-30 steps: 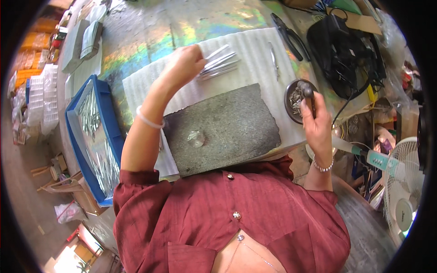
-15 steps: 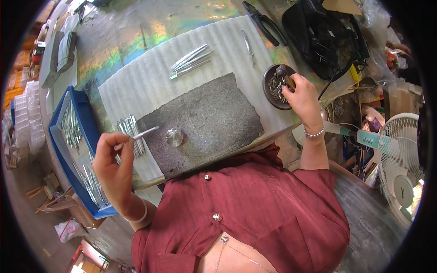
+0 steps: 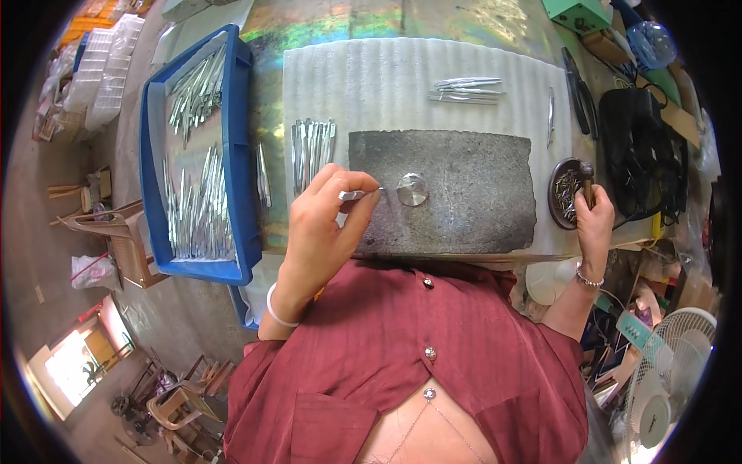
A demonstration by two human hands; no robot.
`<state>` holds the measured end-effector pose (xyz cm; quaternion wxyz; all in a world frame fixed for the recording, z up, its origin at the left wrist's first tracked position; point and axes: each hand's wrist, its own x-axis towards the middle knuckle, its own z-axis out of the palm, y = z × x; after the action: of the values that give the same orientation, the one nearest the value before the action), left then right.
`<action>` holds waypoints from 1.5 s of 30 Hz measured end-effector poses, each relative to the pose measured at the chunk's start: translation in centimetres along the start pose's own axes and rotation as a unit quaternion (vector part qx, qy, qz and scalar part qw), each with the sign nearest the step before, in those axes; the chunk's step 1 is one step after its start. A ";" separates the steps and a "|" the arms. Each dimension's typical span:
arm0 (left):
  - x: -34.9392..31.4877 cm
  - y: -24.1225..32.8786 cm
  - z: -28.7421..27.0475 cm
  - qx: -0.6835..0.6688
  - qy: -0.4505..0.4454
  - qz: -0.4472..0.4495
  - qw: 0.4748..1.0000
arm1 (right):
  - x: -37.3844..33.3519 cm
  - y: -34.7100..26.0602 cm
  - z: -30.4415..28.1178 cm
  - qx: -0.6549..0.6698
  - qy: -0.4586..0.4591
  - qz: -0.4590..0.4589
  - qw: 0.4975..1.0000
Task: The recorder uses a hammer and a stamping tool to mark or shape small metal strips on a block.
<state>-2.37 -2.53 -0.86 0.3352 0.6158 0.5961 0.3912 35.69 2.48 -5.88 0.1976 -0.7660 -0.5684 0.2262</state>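
My left hand (image 3: pixel 328 213) pinches a slim silver metal strip (image 3: pixel 352 196) between thumb and fingers, over the left end of a rough dark slab (image 3: pixel 479 193). Just right of those fingertips sits a round shiny metal block (image 3: pixel 412 190) on the slab. At the right, my right hand (image 3: pixel 593 220) is closed round the wooden handle of a small hammer (image 3: pixel 587 184). The hammer's head is by the rim of a dark round bowl (image 3: pixel 558 220), which holds many small metal pins (image 3: pixel 567 185).
Slim metal pieces (image 3: pixel 313 151) lie left of the slab, others (image 3: pixel 468 87) behind it, on a white foam sheet (image 3: pixel 371 85). A blue tray (image 3: pixel 246 155) at left holds many more. Black-handled pliers (image 3: pixel 578 93) and a black bag (image 3: pixel 641 147) are at right, a fan (image 3: pixel 668 379) below.
The whole view has swung, so the table sits straighter and further right. My left hand has moved closer to the round metal block with its strip. The hammer stays in my right hand by the bowl.
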 end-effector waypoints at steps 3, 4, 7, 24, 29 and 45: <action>-0.1 -1.5 0.4 -0.020 -0.024 -0.011 0.999 | 0.1 1.3 0.3 0.137 0.025 -0.001 0.990; -0.2 -1.9 0.4 -0.001 -0.021 0.005 1.000 | 0.1 1.6 0.5 0.196 0.021 -0.002 0.980; -0.6 -2.2 0.9 -0.002 -0.012 0.007 1.000 | 0.3 1.4 1.3 0.334 0.027 0.041 0.941; -1.5 -1.3 1.2 -0.137 -0.006 -0.105 0.985 | -2.9 -5.0 0.3 0.527 -0.109 0.026 0.842; -1.6 -1.1 1.7 -0.385 -0.060 -0.118 0.913 | -5.6 -10.6 2.5 0.536 -0.251 0.014 0.806; -2.0 -2.3 2.0 -0.594 -0.061 -0.185 0.780 | -7.4 -17.9 6.1 0.485 -0.415 -0.025 0.769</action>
<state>-1.68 -4.25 -3.96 0.7364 0.1949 0.3258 0.5599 16.38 0.59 0.09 0.2938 -0.3851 -0.4288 0.7625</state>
